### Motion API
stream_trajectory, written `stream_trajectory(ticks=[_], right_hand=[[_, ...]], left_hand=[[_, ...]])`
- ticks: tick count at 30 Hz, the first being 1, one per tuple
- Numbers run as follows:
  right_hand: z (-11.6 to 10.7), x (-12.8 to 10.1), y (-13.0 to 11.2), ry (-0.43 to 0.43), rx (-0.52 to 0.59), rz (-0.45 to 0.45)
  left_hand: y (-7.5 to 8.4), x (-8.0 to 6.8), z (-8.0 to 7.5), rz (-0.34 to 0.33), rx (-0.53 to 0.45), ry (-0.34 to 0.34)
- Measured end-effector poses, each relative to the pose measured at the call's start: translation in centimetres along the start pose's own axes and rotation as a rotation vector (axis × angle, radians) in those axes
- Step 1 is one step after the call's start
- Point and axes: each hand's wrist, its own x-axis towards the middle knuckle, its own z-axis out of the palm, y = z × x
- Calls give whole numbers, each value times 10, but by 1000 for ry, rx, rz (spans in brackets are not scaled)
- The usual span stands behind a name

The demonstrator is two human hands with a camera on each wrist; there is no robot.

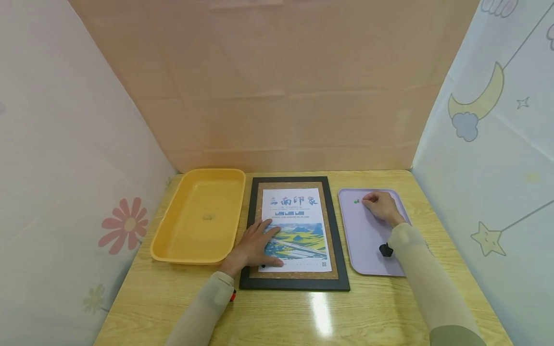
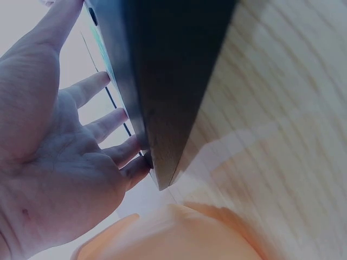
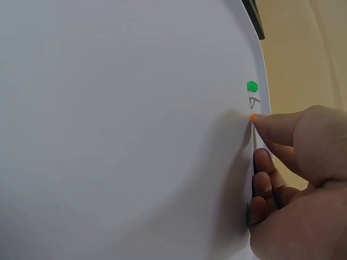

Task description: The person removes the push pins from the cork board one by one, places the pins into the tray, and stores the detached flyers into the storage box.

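Observation:
A black-framed cork board (image 1: 294, 283) lies on the table's middle with a printed poster (image 1: 298, 211) on it. My left hand (image 1: 255, 245) rests flat on the poster's lower left corner with straight fingers; in the left wrist view the left hand (image 2: 59, 162) spreads beside the dark frame edge (image 2: 162, 81). My right hand (image 1: 381, 206) is at the far end of a lilac tray (image 1: 368, 259). Its curled fingertips (image 3: 271, 127) pinch an orange pushpin (image 3: 254, 117) on the tray (image 3: 108, 108). A green pushpin (image 3: 252, 86) lies just beyond it, also seen as the green pushpin (image 1: 356, 201).
A yellow tray (image 1: 195, 216) lies left of the frame. A small black object (image 1: 385, 250) is on the lilac tray near my right wrist. Fabric screens wall in the wooden table (image 1: 303, 317) on three sides.

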Motion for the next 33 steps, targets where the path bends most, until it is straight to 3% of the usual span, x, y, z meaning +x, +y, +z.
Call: stream_trajectory(ticks=[15, 25, 33], right_hand=[[-3, -4, 2, -47, 38, 40], [-11, -17, -3, -54, 52, 6], [-14, -33, -19, -49, 63, -60]], left_hand=[[0, 0, -1, 22, 19, 9], [-2, 4, 2, -1, 33, -16], [7, 1, -8, -1, 76, -29]])
